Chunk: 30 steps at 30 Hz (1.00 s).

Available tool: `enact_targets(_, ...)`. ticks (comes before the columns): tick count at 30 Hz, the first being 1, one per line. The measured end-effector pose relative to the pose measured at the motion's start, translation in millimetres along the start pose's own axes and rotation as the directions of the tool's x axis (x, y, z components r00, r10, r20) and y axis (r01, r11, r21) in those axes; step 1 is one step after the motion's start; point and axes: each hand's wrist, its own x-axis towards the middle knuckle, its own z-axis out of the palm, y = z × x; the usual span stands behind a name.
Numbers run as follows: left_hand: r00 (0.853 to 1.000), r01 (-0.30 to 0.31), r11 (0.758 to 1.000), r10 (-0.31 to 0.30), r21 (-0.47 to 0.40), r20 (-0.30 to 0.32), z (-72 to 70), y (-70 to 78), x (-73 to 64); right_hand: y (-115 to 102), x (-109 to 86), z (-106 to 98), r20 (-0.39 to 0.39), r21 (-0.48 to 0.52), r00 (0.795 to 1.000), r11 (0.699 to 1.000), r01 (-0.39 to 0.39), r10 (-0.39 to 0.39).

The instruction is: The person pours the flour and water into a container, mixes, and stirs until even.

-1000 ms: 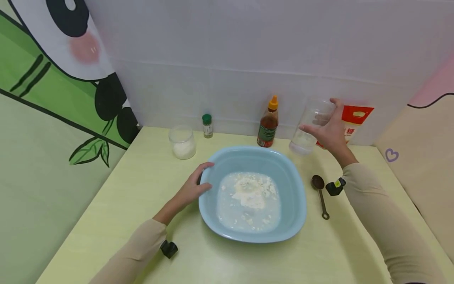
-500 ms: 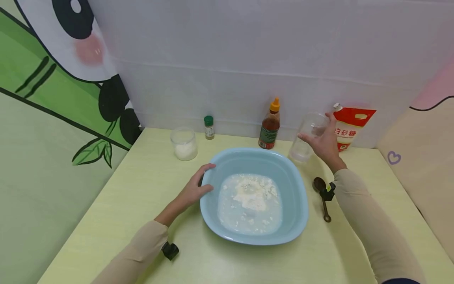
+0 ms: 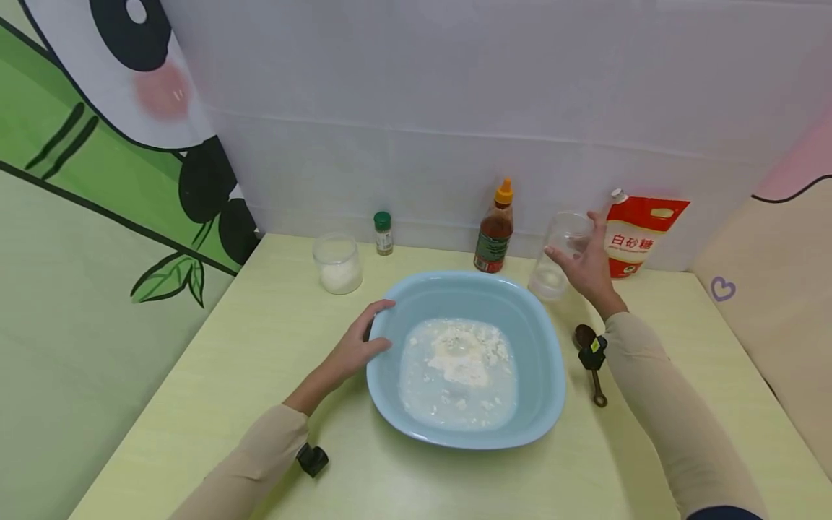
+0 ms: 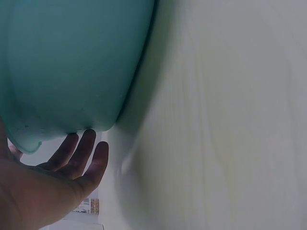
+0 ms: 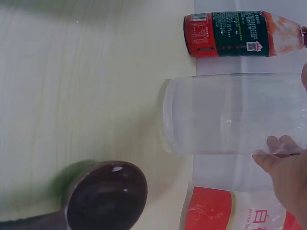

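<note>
A light blue basin (image 3: 464, 438) stands on the table with water and clumps of white powder (image 3: 460, 357) in it. My left hand (image 3: 356, 347) holds its left rim, thumb on the inner side; in the left wrist view the fingers (image 4: 82, 153) reach along the outer wall. At the back right a tall clear container (image 3: 549, 279) stands on the table or just over it, with no contents visible. My right hand (image 3: 588, 269) grips it near the top, with thumb and fingers on opposite sides.
A sauce bottle (image 3: 492, 242) is left of the clear container, a red sugar pouch (image 3: 629, 242) right of it. A brown spoon (image 3: 599, 390) lies below. Further left stand a glass with white grains (image 3: 339, 274) and a small green-capped jar (image 3: 383, 235). A wall closes the back.
My right hand has lowered the clear container and moved slightly left, uncovering the sugar pouch; the container is now more upright. The left hand has stayed on the basin's rim.
</note>
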Motion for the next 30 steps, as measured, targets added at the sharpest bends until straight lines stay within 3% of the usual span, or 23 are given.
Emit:
enact_targets(17, 1.0, -0.012, 1.0, 0.012, -0.021, 0.006, -1.3, -0.1, 0.7, 2, -2.9, -7, 0.043, 0.006, 0.999, 1.0, -0.009, 0.009)
enact_targets(25, 1.0, -0.012, 1.0, 0.012, -0.028, 0.01, -2.2, -0.3, 1.1, 1, -4.9, -28, 0.143, -0.156, 0.99, 0.987, 0.026, -0.004)
enact_targets(30, 1.0, -0.004, 0.999, 0.004, -0.033, 0.015, -1.1, -1.1, 1.7, 0, -14.9, -47, 0.169, -0.191, 0.986, 0.981, 0.036, -0.004)
